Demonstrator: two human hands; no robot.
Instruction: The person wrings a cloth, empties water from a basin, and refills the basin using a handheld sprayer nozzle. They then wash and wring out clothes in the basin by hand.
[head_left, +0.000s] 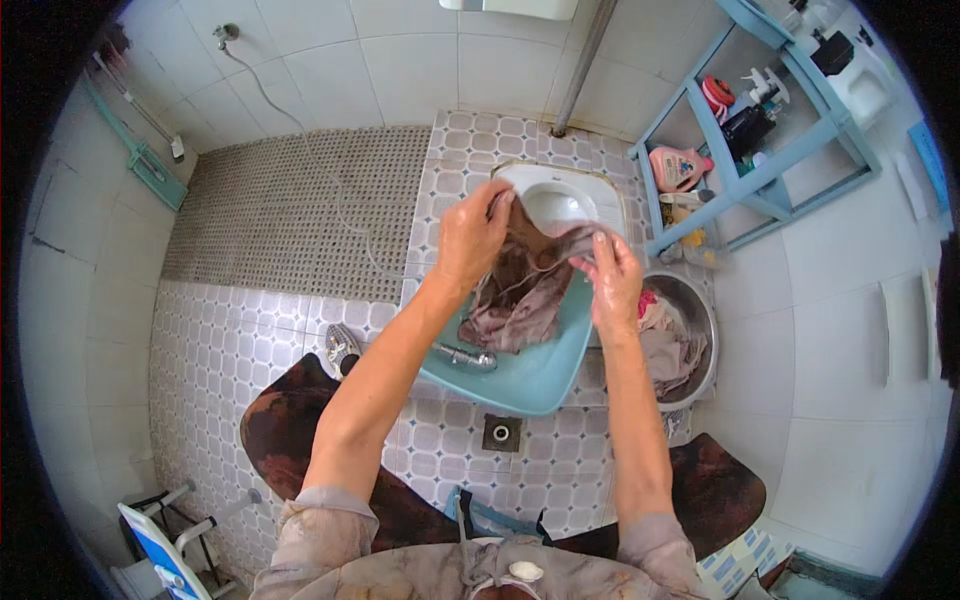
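Between my two hands a wet brownish-mauve garment (521, 300) is stretched by its upper edge, its lower part hanging over a light-blue plastic basin (540, 390). My left hand (474, 232) pinches one corner, and my right hand (616, 277) grips the other side. A chrome shower head (469, 358) lies in the basin near its left side. To the right of my right forearm stands a round metal basin (712, 349) holding pale and pink cloths (667, 345).
A white squat toilet (559, 199) lies just beyond the basin. Back right stands a blue shelf rack (806, 142) with bottles, including a pink one (679, 169). A hose (337, 195) crosses the grey mat (247, 217). A floor drain (502, 433) sits nearer me; a folding seat (161, 551) is lower left.
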